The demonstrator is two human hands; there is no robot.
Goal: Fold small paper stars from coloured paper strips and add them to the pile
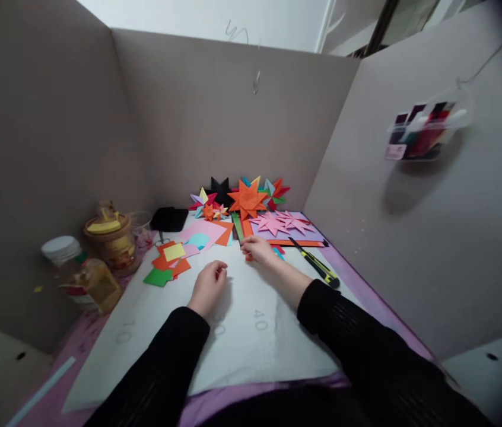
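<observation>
My left hand (210, 286) is just above the white sheet (255, 350), its fingers curled in and no object showing in them. Further forward, my right hand (257, 249) has its fingertips pinched near the ends of the green paper strip (237, 226) and an orange paper strip (247, 228). Whatever it pinches, if anything, is too small to make out. Small orange paper (249, 257) shows under that hand, and blue paper (280, 251) lies beside it. To the left are loose paper squares, among them a yellow square (174, 252) and a green square (158, 277).
Folded paper stars, including a large orange star (248, 200) and pink stars (271, 223), are at the back. A yellow-black utility knife (315, 263) lies right. Jars (93, 281) and a tub (111, 246) line the left edge. Partition walls (233, 112) enclose the table.
</observation>
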